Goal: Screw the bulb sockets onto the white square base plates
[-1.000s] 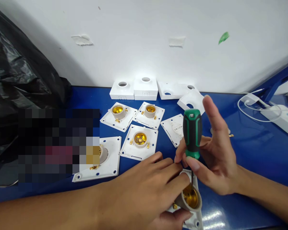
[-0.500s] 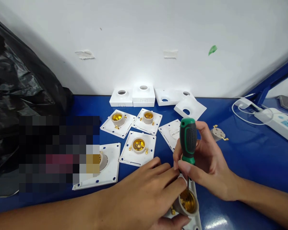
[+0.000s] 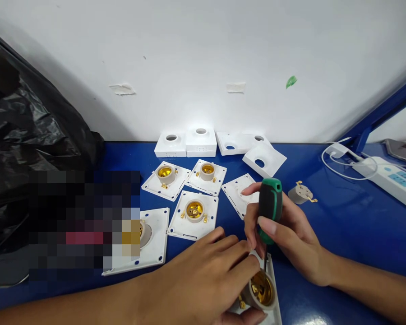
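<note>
Right grip [image 3: 296,243]: we've got the screwdriver [image 3: 269,208] clamped, shaft at the socket's [image 3: 263,292] mouth
Left grip [image 3: 218,273]: we're clamped onto that socket

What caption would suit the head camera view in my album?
Left hand holding a socket, right hand holding a screwdriver at its opening.

The right hand [image 3: 287,239] grips a green-and-black screwdriver [image 3: 269,212], its shaft reaching into a brass-lined socket [image 3: 262,289] that the left hand [image 3: 216,275] holds against a white plate [image 3: 274,315]. Left of the screwdriver, socketed plates [image 3: 208,226] lie on the blue worktop [image 3: 352,230]; beyond it, white covers [image 3: 201,143]; to its right, a loose socket [image 3: 301,195] and a power strip [image 3: 380,174].
</note>
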The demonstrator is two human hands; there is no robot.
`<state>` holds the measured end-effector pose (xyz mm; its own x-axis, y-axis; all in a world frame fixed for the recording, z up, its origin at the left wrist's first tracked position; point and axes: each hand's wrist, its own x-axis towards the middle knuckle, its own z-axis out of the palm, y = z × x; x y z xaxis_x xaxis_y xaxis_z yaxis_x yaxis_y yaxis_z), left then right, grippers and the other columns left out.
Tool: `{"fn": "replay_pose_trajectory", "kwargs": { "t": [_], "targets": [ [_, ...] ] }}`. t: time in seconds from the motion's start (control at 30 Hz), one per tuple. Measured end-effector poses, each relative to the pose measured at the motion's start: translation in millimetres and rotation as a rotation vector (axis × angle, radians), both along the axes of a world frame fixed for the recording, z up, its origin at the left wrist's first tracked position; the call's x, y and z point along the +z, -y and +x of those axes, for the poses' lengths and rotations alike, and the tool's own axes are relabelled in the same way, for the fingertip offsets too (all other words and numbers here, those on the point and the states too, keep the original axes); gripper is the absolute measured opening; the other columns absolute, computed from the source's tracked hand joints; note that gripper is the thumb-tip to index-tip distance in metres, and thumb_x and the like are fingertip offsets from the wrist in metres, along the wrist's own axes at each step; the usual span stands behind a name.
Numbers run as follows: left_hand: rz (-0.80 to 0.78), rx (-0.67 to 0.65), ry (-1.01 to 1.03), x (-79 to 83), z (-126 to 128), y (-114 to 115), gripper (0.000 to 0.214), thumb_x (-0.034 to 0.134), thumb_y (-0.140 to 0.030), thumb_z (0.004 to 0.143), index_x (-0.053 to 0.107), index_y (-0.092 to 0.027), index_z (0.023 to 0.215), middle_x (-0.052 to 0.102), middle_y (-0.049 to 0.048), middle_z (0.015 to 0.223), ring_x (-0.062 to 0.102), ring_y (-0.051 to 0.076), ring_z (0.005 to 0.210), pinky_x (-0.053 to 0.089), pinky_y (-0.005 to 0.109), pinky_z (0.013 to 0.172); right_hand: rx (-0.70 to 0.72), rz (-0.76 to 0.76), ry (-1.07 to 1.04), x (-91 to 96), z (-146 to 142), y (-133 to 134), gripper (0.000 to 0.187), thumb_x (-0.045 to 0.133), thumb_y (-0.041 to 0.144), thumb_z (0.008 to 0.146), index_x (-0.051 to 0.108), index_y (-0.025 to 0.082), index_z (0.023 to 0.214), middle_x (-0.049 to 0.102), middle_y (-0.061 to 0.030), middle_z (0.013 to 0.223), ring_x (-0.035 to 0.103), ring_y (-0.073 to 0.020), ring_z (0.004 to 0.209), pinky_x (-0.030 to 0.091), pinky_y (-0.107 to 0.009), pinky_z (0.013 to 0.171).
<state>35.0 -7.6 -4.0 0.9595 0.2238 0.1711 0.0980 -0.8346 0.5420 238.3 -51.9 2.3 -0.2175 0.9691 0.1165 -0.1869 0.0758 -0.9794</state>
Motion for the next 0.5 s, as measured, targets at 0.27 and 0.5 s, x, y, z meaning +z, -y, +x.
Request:
{"fn": "replay_pose_trajectory", "kwargs": {
  "t": [0.27, 0.5],
  "targets": [
    [0.006, 0.002, -0.002, 3.8, -1.1, 0.2, 0.032, 0.068, -0.042, 0.101, 0.059, -0.019, 0.121, 0.071, 0.0083, 0.123, 0.066, 0.028, 0.116, 0.043, 0.044, 0.112, 0.017, -0.032, -0.067, -5.0, 5.1, -1.8, 0.026, 0.052, 0.041, 0.106, 0.056, 0.029, 0.129, 0.06, 0.0017, 0.081, 0.051, -0.0104, 0.065, 0.046, -0.022, 0.06],
    [0.009, 0.015, -0.021, 4.7, -1.2, 0.9, 0.027, 0.072, -0.041, 0.098, 0.06, -0.021, 0.111, 0.071, 0.0048, 0.113, 0.066, 0.025, 0.106, 0.045, 0.041, 0.106, -0.043, -0.098, -0.113, -6.7, 2.8, -0.1, 0.047, 0.054, 0.042, 0.104, 0.048, 0.03, 0.149, 0.052, 0.0011, 0.089, 0.047, -0.0115, 0.07, 0.044, -0.023, 0.06]
  ]
}}
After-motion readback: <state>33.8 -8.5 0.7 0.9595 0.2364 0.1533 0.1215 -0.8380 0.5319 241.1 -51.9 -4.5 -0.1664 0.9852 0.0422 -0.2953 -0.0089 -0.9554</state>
